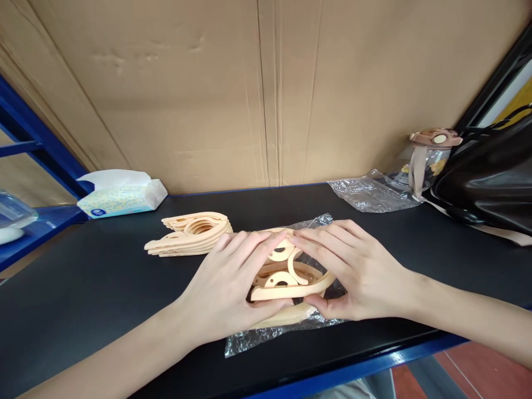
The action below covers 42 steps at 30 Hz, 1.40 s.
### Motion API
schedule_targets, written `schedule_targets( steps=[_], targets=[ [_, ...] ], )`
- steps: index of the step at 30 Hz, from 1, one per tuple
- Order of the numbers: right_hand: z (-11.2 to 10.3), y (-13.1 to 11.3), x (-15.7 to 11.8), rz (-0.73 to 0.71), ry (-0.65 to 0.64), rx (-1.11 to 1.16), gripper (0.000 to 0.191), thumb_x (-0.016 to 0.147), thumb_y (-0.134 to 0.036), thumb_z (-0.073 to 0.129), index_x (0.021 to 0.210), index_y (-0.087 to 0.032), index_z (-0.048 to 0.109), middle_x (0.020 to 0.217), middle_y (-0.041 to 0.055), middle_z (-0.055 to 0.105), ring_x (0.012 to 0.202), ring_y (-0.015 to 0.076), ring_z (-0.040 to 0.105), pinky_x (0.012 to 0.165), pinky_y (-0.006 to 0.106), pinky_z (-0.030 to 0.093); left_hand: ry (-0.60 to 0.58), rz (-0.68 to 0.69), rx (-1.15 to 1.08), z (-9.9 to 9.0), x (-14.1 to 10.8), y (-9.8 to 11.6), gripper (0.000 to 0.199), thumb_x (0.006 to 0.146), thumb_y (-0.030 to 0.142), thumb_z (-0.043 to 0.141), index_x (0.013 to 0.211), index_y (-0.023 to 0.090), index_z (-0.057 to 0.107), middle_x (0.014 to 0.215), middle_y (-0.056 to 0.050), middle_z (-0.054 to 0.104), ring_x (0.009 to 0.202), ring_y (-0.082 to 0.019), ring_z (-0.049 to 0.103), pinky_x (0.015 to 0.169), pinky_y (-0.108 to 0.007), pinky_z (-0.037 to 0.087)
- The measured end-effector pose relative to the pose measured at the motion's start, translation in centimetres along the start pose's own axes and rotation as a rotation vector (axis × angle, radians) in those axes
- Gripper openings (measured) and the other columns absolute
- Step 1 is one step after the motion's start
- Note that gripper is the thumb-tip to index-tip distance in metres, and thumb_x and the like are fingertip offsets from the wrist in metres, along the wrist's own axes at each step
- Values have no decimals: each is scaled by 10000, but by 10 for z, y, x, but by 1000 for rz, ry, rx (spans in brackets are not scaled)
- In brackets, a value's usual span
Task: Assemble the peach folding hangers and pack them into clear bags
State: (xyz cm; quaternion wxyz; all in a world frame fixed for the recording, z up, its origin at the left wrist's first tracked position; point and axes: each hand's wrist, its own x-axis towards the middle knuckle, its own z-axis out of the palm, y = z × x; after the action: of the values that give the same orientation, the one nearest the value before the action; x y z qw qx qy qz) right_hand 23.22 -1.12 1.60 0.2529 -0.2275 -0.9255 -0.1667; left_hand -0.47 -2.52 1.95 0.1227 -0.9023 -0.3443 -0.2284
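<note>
My left hand (228, 282) and my right hand (359, 271) are curled round a beige plastic folding hanger (286, 292) from both sides. The fingertips meet over its far edge, and both thumbs press near its front edge. Its hook curves up in the middle, between the hands. Beneath it lie more beige hanger pieces, partly covered by my hands, on a crinkled clear plastic bag (249, 342). Left of my left hand, a neat stack of folded beige hangers (187, 242) rests on the black table (103, 293).
A tissue pack (122, 197) stands at the back left by a blue metal frame (45, 138). Another clear plastic bag (374, 191) lies at the back right, with a strapped drink bottle (432, 160) and a black bag (490, 177) beside it. A cardboard wall (216, 94) closes the back.
</note>
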Motion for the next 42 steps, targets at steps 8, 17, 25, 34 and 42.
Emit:
schedule_targets(
  steps=[8, 17, 25, 34, 42],
  targets=[
    [-7, 8, -1, 40, 2, 37, 688, 834, -525, 526, 1367, -112, 392, 1279, 167, 562, 1109, 281, 535, 874, 431, 410, 23, -61, 17, -8, 1, 1, 626, 824, 470, 593, 1338, 205, 356, 1180, -93, 575, 1008, -261, 554, 834, -396, 411],
    [-23, 35, 1, 260, -132, 256, 735, 742, -460, 681, 1368, -236, 367, 1277, 104, 522, 1153, 297, 497, 958, 465, 410, -80, -129, -108, -5, -2, -10, 744, 874, 489, 540, 1450, 213, 158, 1432, -129, 408, 1254, -307, 445, 994, -452, 411],
    [-57, 110, -35, 521, -502, 504, 879, 760, -356, 695, 1460, -327, 165, 1287, 97, 489, 1137, 271, 542, 905, 340, 484, -119, -33, -76, -1, -3, -28, 282, 962, 186, 369, 1192, 185, 532, 1170, -61, 597, 1023, -196, 560, 885, -341, 459],
    [-34, 81, -16, 466, -599, 727, 893, 708, -399, 736, 1437, -281, 234, 1193, 59, 527, 1115, 240, 545, 944, 341, 467, -218, 62, -95, 4, -3, -29, 315, 944, 107, 377, 1217, 172, 519, 1220, -64, 562, 1112, -193, 504, 923, -332, 434],
    [3, 53, -8, 440, -454, 727, 969, 701, -430, 735, 1469, -330, 152, 1286, 42, 490, 1203, 239, 476, 1032, 404, 381, -254, 37, -97, 3, -2, -28, 293, 960, 155, 393, 1224, 177, 517, 1232, -60, 560, 1096, -190, 509, 900, -340, 443]
  ],
)
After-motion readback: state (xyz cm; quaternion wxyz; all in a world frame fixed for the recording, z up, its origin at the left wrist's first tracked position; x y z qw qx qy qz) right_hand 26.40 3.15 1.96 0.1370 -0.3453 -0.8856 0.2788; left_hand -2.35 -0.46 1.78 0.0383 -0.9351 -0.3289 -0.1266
